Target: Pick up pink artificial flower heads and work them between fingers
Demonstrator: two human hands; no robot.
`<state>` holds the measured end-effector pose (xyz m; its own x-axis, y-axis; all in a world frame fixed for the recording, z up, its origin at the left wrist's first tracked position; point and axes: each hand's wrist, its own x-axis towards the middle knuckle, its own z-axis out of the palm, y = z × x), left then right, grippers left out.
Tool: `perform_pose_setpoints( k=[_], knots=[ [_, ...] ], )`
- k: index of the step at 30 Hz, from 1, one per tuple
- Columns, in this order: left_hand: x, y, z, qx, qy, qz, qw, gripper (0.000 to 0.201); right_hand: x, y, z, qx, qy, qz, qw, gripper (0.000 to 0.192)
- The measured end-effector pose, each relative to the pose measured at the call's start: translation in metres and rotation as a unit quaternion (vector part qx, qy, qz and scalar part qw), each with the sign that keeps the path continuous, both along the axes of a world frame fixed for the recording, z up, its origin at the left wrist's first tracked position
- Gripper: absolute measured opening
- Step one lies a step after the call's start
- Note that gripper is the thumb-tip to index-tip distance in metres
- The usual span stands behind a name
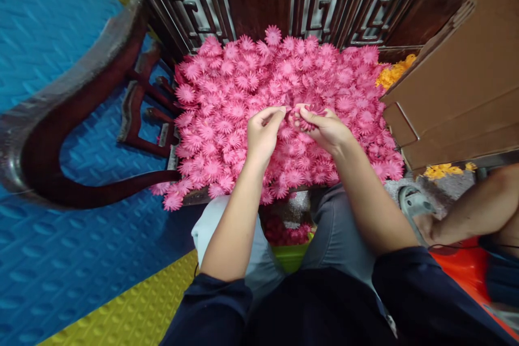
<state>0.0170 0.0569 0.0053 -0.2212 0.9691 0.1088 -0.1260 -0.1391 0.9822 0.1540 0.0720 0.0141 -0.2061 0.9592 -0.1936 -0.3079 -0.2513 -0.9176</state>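
A broad heap of pink artificial flower heads (237, 111) covers the wooden seat in front of me. Over its middle, my right hand (324, 125) is closed around a pink artificial flower (306, 121), its petals showing between the fingers. Just to the left, my left hand (265, 130) pinches with thumb and forefinger at a small dark pink piece by that flower. The fingertips hide most of this piece, so its kind is unclear. Both hands are held close together, above the heap.
A dark carved wooden armrest (44, 173) curves on the left, above blue matting. A brown cardboard box (462, 75) stands right, with orange flowers (395, 71) behind it. A green container (290, 259) holding pink pieces sits between my knees. Another person's leg (478, 208) is at right.
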Motion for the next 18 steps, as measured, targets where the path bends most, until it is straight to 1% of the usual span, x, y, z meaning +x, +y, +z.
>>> perform_pose_setpoints(
  k=[3, 7, 12, 18],
  knots=[
    [-0.0002, 0.0012, -0.0006, -0.035, 0.015, 0.026, 0.999, 0.014, -0.0015, 0.0003, -0.0017, 0.002, -0.017, -0.019, 1.000, 0.043],
    [-0.0002, 0.0007, -0.0017, -0.029, 0.031, 0.049, 0.998, 0.009, -0.0032, 0.0008, -0.0048, 0.010, -0.032, -0.032, 0.999, 0.038],
    [-0.0006, -0.0003, -0.0043, -0.019, 0.019, 0.029, 0.999, 0.007, -0.0047, -0.0001, -0.0029, 0.011, -0.041, -0.041, 0.998, 0.028],
    [-0.0013, -0.0001, 0.0004, -0.045, -0.026, 0.011, 0.999, 0.016, -0.0064, -0.0052, 0.0019, 0.043, -0.030, 0.011, 0.999, 0.035]
  ],
)
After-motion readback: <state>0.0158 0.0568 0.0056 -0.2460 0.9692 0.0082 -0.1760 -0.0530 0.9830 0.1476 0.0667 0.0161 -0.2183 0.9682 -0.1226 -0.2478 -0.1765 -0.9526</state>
